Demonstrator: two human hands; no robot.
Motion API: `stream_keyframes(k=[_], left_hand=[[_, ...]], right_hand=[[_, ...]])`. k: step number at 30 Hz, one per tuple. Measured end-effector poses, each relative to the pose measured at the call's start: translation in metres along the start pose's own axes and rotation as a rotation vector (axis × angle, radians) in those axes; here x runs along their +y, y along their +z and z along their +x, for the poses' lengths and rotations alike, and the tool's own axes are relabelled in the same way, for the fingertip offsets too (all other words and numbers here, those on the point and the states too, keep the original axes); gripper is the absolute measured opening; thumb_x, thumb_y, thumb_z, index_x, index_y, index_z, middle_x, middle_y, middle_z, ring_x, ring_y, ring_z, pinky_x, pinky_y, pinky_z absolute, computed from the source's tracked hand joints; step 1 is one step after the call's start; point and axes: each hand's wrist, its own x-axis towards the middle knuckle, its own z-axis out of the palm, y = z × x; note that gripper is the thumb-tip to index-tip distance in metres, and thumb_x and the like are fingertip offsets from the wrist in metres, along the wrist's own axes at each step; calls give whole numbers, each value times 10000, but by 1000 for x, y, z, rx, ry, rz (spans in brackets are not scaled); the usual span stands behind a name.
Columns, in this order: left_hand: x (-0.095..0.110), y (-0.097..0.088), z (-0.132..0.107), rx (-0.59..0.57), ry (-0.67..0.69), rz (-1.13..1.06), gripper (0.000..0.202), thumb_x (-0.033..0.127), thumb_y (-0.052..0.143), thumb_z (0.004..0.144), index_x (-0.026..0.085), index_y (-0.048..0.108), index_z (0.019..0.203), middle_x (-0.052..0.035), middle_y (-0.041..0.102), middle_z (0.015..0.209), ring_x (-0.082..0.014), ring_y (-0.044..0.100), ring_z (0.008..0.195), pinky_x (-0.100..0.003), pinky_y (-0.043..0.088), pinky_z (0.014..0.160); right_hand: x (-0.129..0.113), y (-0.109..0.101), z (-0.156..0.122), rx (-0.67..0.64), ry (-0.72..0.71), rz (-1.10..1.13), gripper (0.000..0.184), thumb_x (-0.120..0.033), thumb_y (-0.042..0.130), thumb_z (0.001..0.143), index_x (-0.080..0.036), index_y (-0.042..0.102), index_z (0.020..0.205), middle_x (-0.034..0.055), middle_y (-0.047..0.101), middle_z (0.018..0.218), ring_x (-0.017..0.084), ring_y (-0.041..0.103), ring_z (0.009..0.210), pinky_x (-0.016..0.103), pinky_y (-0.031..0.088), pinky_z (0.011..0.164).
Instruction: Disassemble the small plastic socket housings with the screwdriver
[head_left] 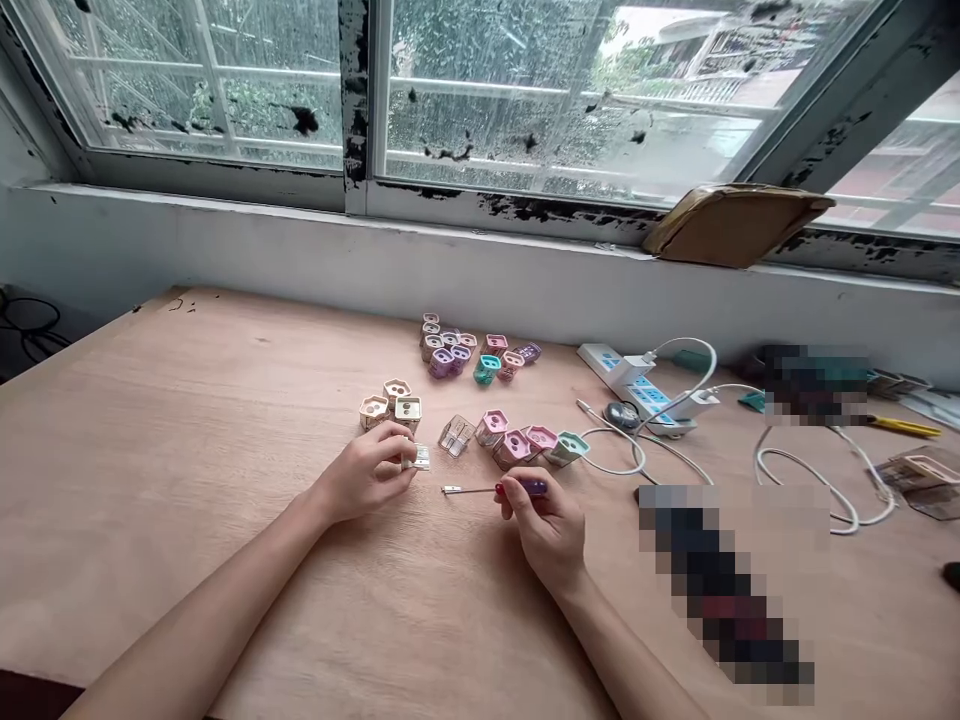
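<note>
My left hand (366, 474) is closed around a small pale plug adapter (417, 458), which sticks out past my fingertips and is partly hidden. My right hand (547, 530) grips a small screwdriver (487, 490) with a purple and red handle, its thin metal shaft pointing left towards the adapter without touching it. Several beige hexagonal adapters (390, 405) stand just beyond my left hand. A clear adapter shell (456, 435) and several pink and teal adapters (514, 445) lie between my hands and a further cluster of coloured adapters (457, 350).
All this lies on a plywood table (187, 500). To the right are a white power strip (626, 385), white cables (817, 490), a yellow-handled tool (907, 427) and pixelated objects (720, 580). A low white wall (300, 240) and window edge the table's far side.
</note>
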Motion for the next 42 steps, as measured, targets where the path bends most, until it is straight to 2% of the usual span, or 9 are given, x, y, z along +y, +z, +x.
stream_keyframes(k=[9, 17, 24, 29, 34, 38, 42], left_hand=[[0, 1, -3, -43, -4, -77, 79, 119, 585, 895, 175, 618, 940, -86, 554, 1103, -146, 596, 959, -220, 625, 747], [2, 3, -3, -66, -19, -110, 68, 128, 580, 912, 169, 620, 949, -86, 543, 1108, -139, 584, 944, -211, 623, 736], [2, 2, -4, -67, -6, -95, 102, 113, 577, 909, 170, 631, 974, -95, 547, 1120, -150, 595, 969, -219, 614, 742], [1, 1, -3, -65, 30, -61, 108, 115, 585, 913, 176, 638, 984, -95, 554, 1108, -157, 606, 981, -224, 609, 750], [1, 0, -2, -54, 48, -31, 105, 101, 599, 897, 172, 644, 960, -100, 575, 1094, -169, 612, 996, -214, 596, 740], [0, -1, -2, -47, 41, -36, 98, 103, 616, 886, 173, 648, 946, -92, 585, 1090, -152, 611, 962, -211, 597, 752], [-1, -1, -2, -53, 20, -55, 82, 109, 618, 881, 169, 644, 930, -88, 583, 1098, -145, 615, 947, -219, 607, 765]], right_hand=[[-3, 1, 4, 104, 76, 149, 322, -454, 711, 924, -172, 645, 782, 2, 629, 590, 110, 559, 427, 203, 470, 416], [-4, 2, 4, 128, 116, 221, 356, -486, 737, 897, -168, 648, 763, 1, 627, 581, 106, 558, 415, 200, 471, 401], [-3, 5, 6, 43, 184, 201, 392, -517, 752, 872, -164, 642, 742, 6, 624, 562, 102, 537, 398, 193, 436, 379], [-1, 4, 5, 91, 189, 240, 395, -532, 745, 871, -172, 636, 751, 1, 624, 570, 109, 549, 411, 203, 458, 395], [0, 5, 3, 36, 253, 229, 390, -528, 761, 854, -171, 636, 760, 4, 625, 569, 109, 538, 409, 196, 439, 375], [-1, 6, 4, 64, 227, 253, 401, -541, 748, 860, -173, 635, 749, 0, 615, 572, 112, 540, 415, 210, 460, 392], [-1, 6, 6, 38, 273, 237, 421, -562, 763, 834, -171, 633, 751, 6, 621, 573, 116, 540, 413, 214, 459, 383]])
